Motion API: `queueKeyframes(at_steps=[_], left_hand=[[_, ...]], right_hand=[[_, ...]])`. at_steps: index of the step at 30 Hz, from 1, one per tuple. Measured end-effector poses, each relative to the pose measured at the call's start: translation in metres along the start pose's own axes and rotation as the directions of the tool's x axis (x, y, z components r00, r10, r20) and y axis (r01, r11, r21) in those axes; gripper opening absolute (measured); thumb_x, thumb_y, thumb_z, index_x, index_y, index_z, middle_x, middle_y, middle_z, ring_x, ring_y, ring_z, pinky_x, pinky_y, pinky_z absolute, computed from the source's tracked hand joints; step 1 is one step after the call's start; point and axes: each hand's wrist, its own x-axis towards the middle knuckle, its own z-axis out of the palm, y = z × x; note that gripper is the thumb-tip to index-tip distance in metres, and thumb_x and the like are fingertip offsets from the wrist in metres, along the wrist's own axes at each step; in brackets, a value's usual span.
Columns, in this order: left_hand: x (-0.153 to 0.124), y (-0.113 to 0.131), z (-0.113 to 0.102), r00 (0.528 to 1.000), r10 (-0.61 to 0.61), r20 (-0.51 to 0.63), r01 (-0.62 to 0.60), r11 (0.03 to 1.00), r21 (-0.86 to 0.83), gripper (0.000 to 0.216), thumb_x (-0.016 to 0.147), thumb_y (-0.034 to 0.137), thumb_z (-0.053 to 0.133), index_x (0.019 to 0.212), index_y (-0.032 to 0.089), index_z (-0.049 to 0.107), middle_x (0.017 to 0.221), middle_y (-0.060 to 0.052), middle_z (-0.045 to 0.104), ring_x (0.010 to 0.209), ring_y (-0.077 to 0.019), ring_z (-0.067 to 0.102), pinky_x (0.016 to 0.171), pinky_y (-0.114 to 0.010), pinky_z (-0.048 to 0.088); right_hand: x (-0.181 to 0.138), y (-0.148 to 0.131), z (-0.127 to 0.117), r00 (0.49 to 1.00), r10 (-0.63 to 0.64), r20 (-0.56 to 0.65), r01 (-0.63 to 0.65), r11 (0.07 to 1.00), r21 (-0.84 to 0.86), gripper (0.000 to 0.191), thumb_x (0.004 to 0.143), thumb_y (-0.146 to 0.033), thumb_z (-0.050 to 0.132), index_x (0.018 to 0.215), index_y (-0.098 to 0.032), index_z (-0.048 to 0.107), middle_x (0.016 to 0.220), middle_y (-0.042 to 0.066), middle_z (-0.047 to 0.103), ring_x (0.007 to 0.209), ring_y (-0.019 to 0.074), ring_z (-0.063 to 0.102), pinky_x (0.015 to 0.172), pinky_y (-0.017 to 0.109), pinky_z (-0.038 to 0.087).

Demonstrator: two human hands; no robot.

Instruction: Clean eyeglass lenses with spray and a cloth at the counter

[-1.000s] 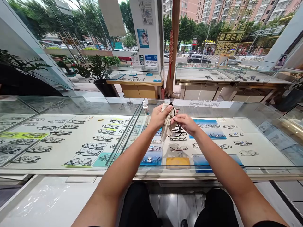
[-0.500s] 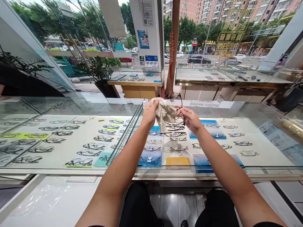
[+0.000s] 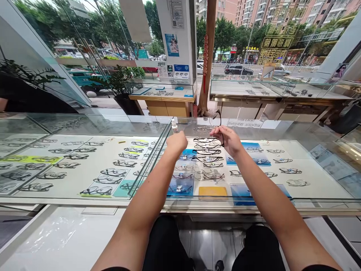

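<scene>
My right hand (image 3: 228, 140) is closed on a pair of glasses (image 3: 219, 117), held upright above the glass counter; a dark temple curves past my fingers, and the lens is hard to make out against the background. My left hand (image 3: 177, 144) is over the counter's far part with its back towards me. Its fingers are curled away and hidden, so I cannot see what they hold. Just beyond it stands a small white bottle (image 3: 175, 127). No cloth shows now.
Under the glass top of the counter (image 3: 180, 205) lie rows of glasses (image 3: 213, 176), blue display cards (image 3: 179, 186) and a yellow case (image 3: 213, 192). An open white drawer (image 3: 56, 237) is at the lower left. More display cases (image 3: 242, 88) stand by the window.
The light cloth that was in my left hand has gone from sight. My left hand has moved down and away from the glasses. My right hand still holds them.
</scene>
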Motion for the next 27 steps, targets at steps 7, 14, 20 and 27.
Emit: queueKeyframes(at_steps=[7, 14, 20, 27], left_hand=[[0.002, 0.002, 0.011, 0.990, 0.080, -0.118, -0.084, 0.996, -0.028, 0.036, 0.104, 0.036, 0.068, 0.134, 0.018, 0.075, 0.132, -0.025, 0.079, 0.123, -0.0437, 0.076, 0.101, -0.055, 0.059], [0.000, 0.013, 0.012, 0.380, 0.532, -0.756, -0.800, 0.600, 0.020, 0.069, 0.104, 0.048, 0.066, 0.165, 0.021, 0.051, 0.166, -0.019, 0.062, 0.154, -0.0369, 0.058, 0.130, -0.057, 0.045], [-0.002, 0.014, 0.013, 0.310, 0.625, -0.716, -0.858, 0.508, 0.072, 0.080, 0.100, 0.058, 0.074, 0.170, 0.026, 0.049, 0.165, -0.014, 0.064, 0.156, -0.0368, 0.056, 0.131, -0.058, 0.045], [-0.012, 0.014, 0.007, 0.453, 0.625, -0.636, -0.828, 0.560, -0.039, 0.072, 0.097, 0.059, 0.077, 0.159, 0.024, 0.064, 0.155, -0.015, 0.072, 0.146, -0.0344, 0.065, 0.127, -0.052, 0.048]], right_hand=[[-0.001, -0.002, 0.000, 1.000, 0.000, 0.014, 0.000, 1.000, -0.017, 0.041, 0.085, -0.062, 0.084, 0.079, -0.024, 0.072, 0.089, 0.006, 0.075, 0.093, 0.0222, 0.072, 0.099, 0.037, 0.057], [0.000, -0.003, -0.003, 0.997, 0.019, 0.080, -0.012, 0.997, -0.083, 0.042, 0.083, -0.063, 0.086, 0.075, -0.023, 0.074, 0.081, 0.006, 0.074, 0.088, 0.0234, 0.071, 0.097, 0.039, 0.055], [0.003, -0.006, -0.012, 0.971, 0.110, 0.210, -0.068, 0.978, -0.198, 0.049, 0.083, -0.069, 0.086, 0.072, -0.022, 0.077, 0.083, 0.008, 0.080, 0.091, 0.0252, 0.071, 0.100, 0.041, 0.052], [0.001, -0.012, -0.014, 0.958, 0.157, 0.241, -0.092, 0.961, -0.262, 0.050, 0.084, -0.071, 0.084, 0.072, -0.023, 0.077, 0.082, 0.008, 0.082, 0.089, 0.0244, 0.070, 0.095, 0.039, 0.050]])
